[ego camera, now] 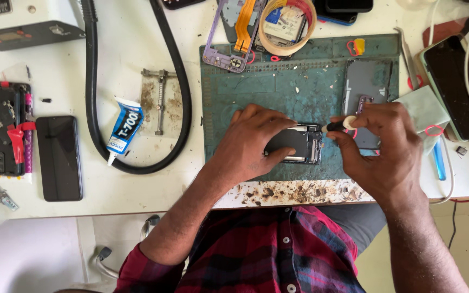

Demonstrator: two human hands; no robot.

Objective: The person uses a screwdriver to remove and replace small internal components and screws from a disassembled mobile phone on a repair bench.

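An opened phone (299, 144) with its dark battery and circuit board showing lies on the green work mat (278, 92). My left hand (251, 144) presses down on the phone's left part, fingers spread over it. My right hand (378, 146) grips a small screwdriver (336, 126) with a black shaft and white cap. The tip of the tool points at the phone's upper right corner. A grey phone back cover (367, 87) rests on the mat just beyond my right hand.
A glue tube (125, 127) lies inside a loop of black hose (90, 81). Left of it are a black phone (59, 157) and a dismantled phone (4, 127). A purple frame (221, 51), tape roll (286, 27), tweezers (408, 54) and another phone (457, 87) ring the mat.
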